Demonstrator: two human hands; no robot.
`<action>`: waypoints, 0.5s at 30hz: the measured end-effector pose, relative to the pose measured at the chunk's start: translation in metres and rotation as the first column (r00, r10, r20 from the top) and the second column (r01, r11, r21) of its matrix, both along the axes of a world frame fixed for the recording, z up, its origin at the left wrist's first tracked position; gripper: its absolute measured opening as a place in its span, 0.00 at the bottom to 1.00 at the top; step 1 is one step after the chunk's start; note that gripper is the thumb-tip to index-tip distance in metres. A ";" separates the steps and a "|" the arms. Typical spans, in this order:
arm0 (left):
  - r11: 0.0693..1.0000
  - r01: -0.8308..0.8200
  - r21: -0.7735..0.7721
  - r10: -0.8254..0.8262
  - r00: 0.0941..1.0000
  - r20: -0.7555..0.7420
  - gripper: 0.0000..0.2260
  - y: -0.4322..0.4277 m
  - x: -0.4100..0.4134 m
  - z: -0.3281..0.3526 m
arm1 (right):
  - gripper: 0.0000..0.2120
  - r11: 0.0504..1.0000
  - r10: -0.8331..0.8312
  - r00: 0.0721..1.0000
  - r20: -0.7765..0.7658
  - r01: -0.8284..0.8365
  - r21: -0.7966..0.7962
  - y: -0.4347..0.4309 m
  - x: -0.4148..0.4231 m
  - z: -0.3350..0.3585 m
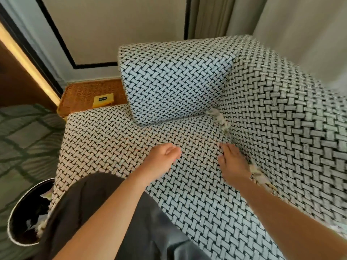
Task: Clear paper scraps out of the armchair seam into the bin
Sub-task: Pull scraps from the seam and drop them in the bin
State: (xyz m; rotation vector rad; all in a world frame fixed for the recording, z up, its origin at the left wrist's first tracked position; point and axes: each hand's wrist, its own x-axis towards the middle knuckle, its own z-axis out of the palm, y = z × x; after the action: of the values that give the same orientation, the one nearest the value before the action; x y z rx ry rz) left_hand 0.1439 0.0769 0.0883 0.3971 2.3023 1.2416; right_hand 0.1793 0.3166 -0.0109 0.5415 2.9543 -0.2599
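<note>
Paper scraps point(219, 119) sit wedged in the armchair seam point(228, 136), where the seat point(187, 184) meets the upholstered side rising to its right, just beside the lower corner of the woven cushion point(172, 85). More scraps point(260, 175) lie nearer along the same seam, just behind the right hand point(232, 164). That hand lies flat on the seat with its fingers stretched out along the seam, its grip loose and holding nothing I can make out. The left hand point(165, 156) hovers over the seat away from the seam, fingers curled loosely inward; whether its grip holds anything I cannot tell. Beyond the seat's opposite edge stands the bin point(20, 209) on the floor, with pale scraps inside it.
</note>
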 end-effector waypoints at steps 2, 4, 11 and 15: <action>0.999 0.044 -0.020 -0.044 0.999 0.022 0.11 0.020 -0.001 -0.009 | 0.26 1.000 -0.015 1.000 0.010 0.015 0.002 0.004 0.000 -0.008; 0.997 0.066 -0.038 -0.064 0.997 0.049 0.15 0.043 -0.006 -0.017 | 0.26 1.000 -0.022 0.999 -0.033 0.023 0.017 0.004 0.000 -0.012; 0.983 0.154 -0.103 -0.161 0.985 -0.060 0.12 0.127 -0.034 -0.042 | 0.20 0.932 -0.337 0.847 -0.411 0.238 -0.274 0.001 0.007 -0.013; 0.924 0.265 -0.274 -0.332 0.913 -0.236 0.16 0.162 -0.048 -0.070 | 0.16 0.864 -0.447 0.810 -0.379 0.280 -0.419 0.002 0.009 -0.015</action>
State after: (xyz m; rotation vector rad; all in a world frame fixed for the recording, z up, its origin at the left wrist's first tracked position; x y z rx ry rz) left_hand 0.0959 0.2393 0.0187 0.8512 2.4655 0.7884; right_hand 0.1881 0.3181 -0.0256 1.1439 3.0867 -1.0744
